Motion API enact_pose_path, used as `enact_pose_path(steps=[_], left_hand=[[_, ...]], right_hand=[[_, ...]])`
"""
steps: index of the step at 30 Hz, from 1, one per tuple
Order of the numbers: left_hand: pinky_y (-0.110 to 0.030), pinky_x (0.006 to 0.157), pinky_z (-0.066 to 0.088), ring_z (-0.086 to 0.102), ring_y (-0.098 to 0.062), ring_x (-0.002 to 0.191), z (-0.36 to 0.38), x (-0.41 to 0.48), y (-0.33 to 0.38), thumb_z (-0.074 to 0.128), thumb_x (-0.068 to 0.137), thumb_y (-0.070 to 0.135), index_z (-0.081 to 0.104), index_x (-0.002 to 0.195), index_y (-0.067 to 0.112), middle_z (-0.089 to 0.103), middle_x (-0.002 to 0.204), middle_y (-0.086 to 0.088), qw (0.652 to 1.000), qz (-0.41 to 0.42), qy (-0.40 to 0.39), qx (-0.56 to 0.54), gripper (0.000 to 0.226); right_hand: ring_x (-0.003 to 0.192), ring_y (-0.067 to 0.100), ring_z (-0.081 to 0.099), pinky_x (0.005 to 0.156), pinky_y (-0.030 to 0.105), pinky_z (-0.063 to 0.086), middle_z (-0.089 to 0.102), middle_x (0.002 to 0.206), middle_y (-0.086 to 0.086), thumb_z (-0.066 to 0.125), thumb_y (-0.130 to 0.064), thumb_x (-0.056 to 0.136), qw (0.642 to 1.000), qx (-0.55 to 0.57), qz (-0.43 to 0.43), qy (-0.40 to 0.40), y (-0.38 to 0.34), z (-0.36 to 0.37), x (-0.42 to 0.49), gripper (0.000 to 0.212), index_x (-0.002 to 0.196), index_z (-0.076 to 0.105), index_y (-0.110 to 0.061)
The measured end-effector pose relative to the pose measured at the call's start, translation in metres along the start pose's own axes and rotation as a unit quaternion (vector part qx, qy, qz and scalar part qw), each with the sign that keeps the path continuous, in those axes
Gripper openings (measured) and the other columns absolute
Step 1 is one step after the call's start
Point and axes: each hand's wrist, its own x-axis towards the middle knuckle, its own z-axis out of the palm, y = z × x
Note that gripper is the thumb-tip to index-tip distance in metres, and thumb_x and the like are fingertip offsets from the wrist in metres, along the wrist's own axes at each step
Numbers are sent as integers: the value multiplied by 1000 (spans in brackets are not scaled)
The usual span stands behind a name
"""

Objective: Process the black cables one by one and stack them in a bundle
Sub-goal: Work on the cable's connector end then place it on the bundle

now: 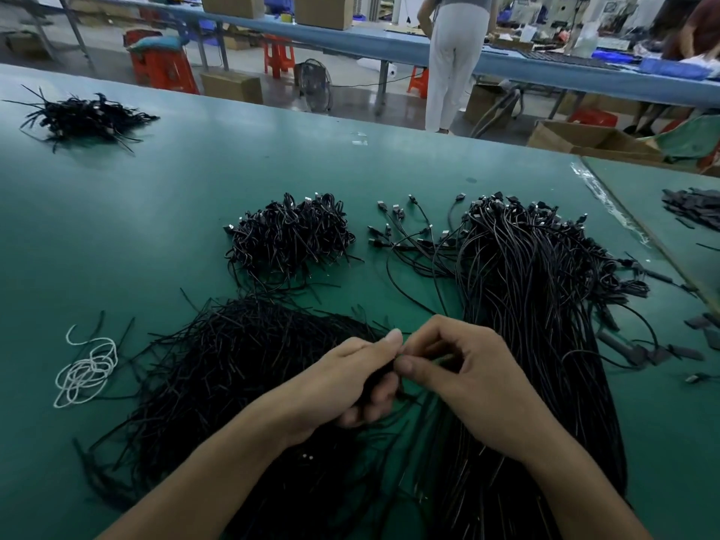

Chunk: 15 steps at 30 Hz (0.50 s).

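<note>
Front centre of table [156, 228]: L hand [350, 380] & R hand [463, 376] fingertips together, both pinched on one cable [380, 378]; bundle [288, 235] lies ahead-left, nearer L hand.

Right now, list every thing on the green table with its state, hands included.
left hand: curled, gripping a black strand.
right hand: curled, pinching the same strand.
long cable pile: loose, laid roughly straight, plugs at far end.
middle pile: coiled cables, heaped.
thin strip pile: loose, tangled.
white string: loosely looped, lying flat.
far pile: heaped, far left, apart.
</note>
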Motion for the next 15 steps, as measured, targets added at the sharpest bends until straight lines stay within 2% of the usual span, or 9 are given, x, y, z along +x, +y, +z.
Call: enact_pose_path(steps=[3, 5, 6, 8, 11, 13, 14, 15], left_hand=[[-13, 39, 29, 36, -5, 36, -4, -3, -1, 38, 101, 58, 43, 53, 25, 50, 51, 5, 999, 1, -48, -14, 58], [-14, 42, 35, 44, -6, 38, -4, -5, -1, 39, 103, 53, 43, 53, 24, 57, 56, 1, 998, 0, -51, -28, 58], [-16, 44, 38, 48, -7, 41, -3, -4, -1, 39, 103, 51, 43, 52, 23, 60, 58, -2, 998, 0, -41, -39, 59], [-17, 49, 41, 51, -9, 45, 1, -1, -1, 40, 104, 48, 44, 49, 21, 60, 59, -3, 999, -2, 1, -49, 61], [-25, 68, 42, 47, -14, 57, 8, 8, -6, 43, 104, 43, 47, 48, 17, 49, 57, -1, 995, 13, 99, -13, 62], [-39, 79, 48, 56, -21, 73, 11, 10, -6, 42, 104, 37, 63, 67, 11, 58, 71, -8, 992, 10, 115, -48, 51], [-47, 82, 54, 64, -25, 83, 11, 11, -5, 40, 104, 38, 70, 83, 10, 67, 85, -12, 992, -5, 94, -89, 46], [-48, 79, 58, 69, -28, 88, 11, 11, -3, 37, 104, 41, 72, 97, 14, 71, 97, -13, 988, -27, 57, -139, 45]], right_hand=[[82, 18, 69, 76, 36, 57, 71, 85, 1, 73, -22, 88, 996, 73, 17, -48, 3, -1, -1, 10, 83, 64, -24], [80, 19, 69, 75, 38, 57, 71, 85, 1, 72, -22, 89, 996, 66, 16, -50, 4, -1, -2, 10, 85, 64, -25], [78, 16, 69, 73, 36, 57, 71, 84, -1, 71, -23, 90, 997, 50, 11, -49, 4, -1, -3, 10, 86, 63, -27], [73, 11, 68, 68, 24, 53, 71, 80, -7, 68, -21, 93, 999, 10, -6, -40, 3, 2, -3, 14, 85, 60, -29], [73, 4, 65, 63, 10, 46, 68, 80, -16, 66, -14, 93, 999, -43, -22, 7, 1, 9, -1, 17, 84, 59, -26], [77, 1, 65, 64, 8, 46, 66, 85, -19, 67, -11, 92, 998, -52, -29, 33, -1, 13, 1, 18, 85, 59, -25], [78, 1, 65, 64, 8, 46, 65, 87, -20, 68, -11, 91, 997, -58, -37, 45, -1, 14, 2, 18, 85, 59, -26], [79, 1, 64, 65, 8, 46, 65, 89, -20, 69, -12, 91, 995, -67, -46, 56, -2, 15, 5, 19, 85, 58, -27]])
